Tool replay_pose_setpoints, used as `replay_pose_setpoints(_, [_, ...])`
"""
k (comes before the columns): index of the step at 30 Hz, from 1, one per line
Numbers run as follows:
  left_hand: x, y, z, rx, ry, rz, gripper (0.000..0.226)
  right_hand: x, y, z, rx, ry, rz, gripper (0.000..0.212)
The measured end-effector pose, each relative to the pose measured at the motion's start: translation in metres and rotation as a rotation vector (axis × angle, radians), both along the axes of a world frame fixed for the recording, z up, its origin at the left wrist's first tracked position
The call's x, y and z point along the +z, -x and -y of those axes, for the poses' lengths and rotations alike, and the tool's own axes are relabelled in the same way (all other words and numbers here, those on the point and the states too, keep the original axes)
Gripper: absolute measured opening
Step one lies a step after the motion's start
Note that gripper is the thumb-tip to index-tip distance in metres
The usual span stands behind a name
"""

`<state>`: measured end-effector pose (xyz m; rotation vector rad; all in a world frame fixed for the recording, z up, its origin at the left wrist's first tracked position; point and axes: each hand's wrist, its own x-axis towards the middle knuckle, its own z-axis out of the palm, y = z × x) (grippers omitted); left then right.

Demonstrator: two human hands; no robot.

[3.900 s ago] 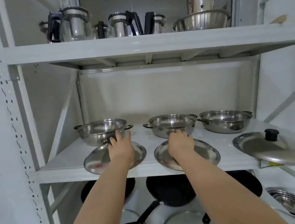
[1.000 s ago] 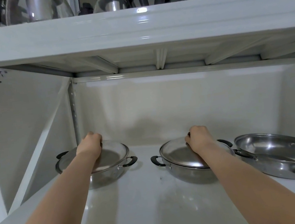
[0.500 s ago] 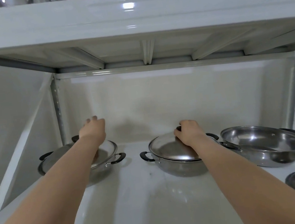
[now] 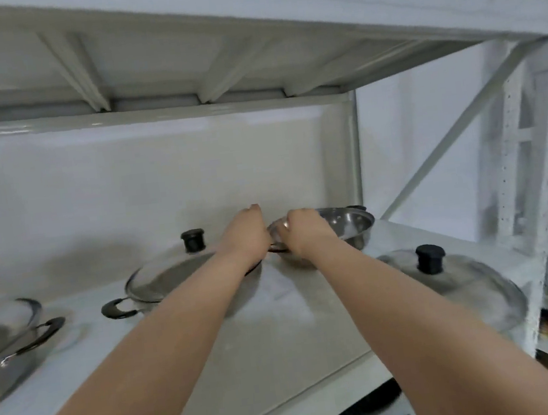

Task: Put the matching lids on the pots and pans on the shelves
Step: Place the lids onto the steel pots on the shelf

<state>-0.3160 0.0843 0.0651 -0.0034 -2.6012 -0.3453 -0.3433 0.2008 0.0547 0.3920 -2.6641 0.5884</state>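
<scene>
Both hands are up at the back of the shelf, side by side at the near-left rim of the uncovered pan. The left hand sits just left of that rim, over the gap between this pan and the lidded pot beside it; its fingers are curled, but motion blur keeps me from telling whether it grasps the pan's side handle or only rests there. The right hand is hooked over the pan's rim, fingers folded down on the edge, so I read it as gripping the pan.

What the next move turns on is the big lid with the black knob. It lies flat on the shelf to the right of the right forearm and nearer the person than both hands, close to the shelf's front right corner, well apart from the left hand. The right hand is plainly the nearer 1. A round lid has no long axis to fuss over; the knob stands upright and gives the obvious hold.

My guess is the pan is being tugged forward or squared up first. Then the right hand would draw back and to its own right for the knob.

To the left of the left arm, 2 pots look covered already: the lidded pot with its knob, and another pot at the far left edge.
</scene>
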Motion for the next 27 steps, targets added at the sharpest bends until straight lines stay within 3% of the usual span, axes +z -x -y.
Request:
replay_pose_setpoints(4, [-0.024, 0.01, -0.047, 0.001, 0.088, 0.068, 0.029, -0.005, 0.002, -0.059, -0.106, -0.117, -0.013, 0.036])
replay_pose_setpoints(13, [-0.044, 0.033, -0.088, 0.239, 0.163, 0.167, 0.039, -0.012, 0.004, -0.181, -0.304, -0.56, 0.117, 0.03])
replay_pose_setpoints(23, [-0.038, 0.038, -0.109, 0.329, 0.172, 0.293, 0.041, -0.021, -0.008, -0.179, -0.295, -0.717, 0.321, 0.031])
replay_pose_setpoints(27, [-0.033, 0.034, -0.107, 0.322, 0.232, 0.301, 0.041, 0.009, -0.028, -0.189, -0.223, -0.598, 0.269, 0.032])
